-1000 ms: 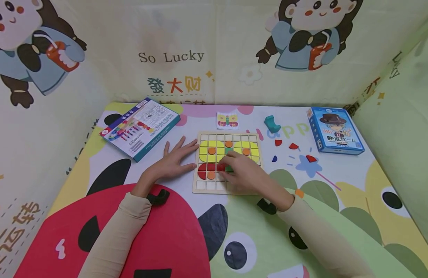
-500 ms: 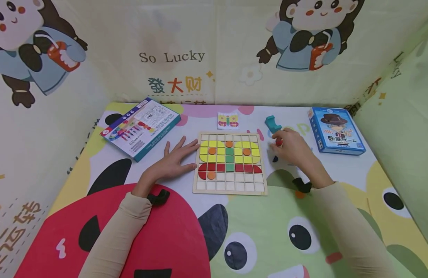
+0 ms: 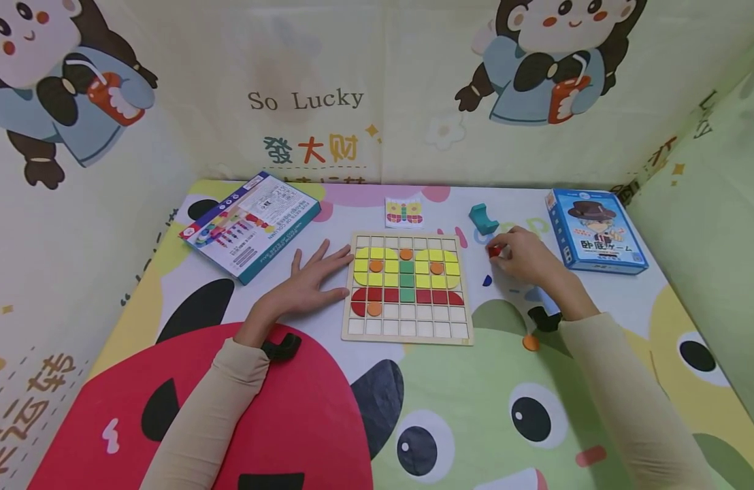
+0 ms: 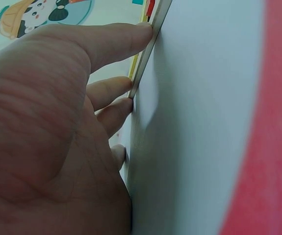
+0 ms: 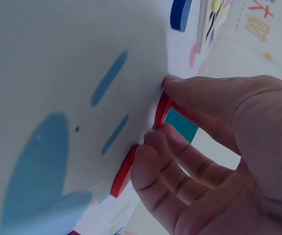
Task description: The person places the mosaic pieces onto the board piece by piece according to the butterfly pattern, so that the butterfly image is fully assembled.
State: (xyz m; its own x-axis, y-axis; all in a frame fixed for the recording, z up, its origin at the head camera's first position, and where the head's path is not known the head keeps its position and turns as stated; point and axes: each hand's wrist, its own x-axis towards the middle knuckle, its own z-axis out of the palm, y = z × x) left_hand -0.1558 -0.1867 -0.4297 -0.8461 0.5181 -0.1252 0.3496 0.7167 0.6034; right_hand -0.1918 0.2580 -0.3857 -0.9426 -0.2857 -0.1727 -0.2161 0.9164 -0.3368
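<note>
My left hand (image 3: 303,282) lies spread at the left edge of a wooden grid board (image 3: 407,331), its fingertips against the rim. Yellow tiles (image 3: 390,267), green tiles (image 3: 407,280), red tiles (image 3: 432,297) and orange discs (image 3: 374,309) form a pattern on the board. To the board's right, my right hand (image 3: 527,258) bends over the table. Between its thumb and fingertips it pinches a small red piece with a curved edge (image 5: 164,106). Another red piece (image 5: 124,171) lies beside the other fingers in the right wrist view.
A blue piece (image 3: 487,280) and an orange disc (image 3: 531,343) lie right of the board. Behind are a teal block (image 3: 484,219) and a butterfly pattern card (image 3: 404,213). One box (image 3: 251,224) stands back left, a blue box (image 3: 597,231) back right.
My right hand has left the board, where a completed-looking red row now shows, and moved right to the loose red pieces. My left hand has stayed at the board's edge.
</note>
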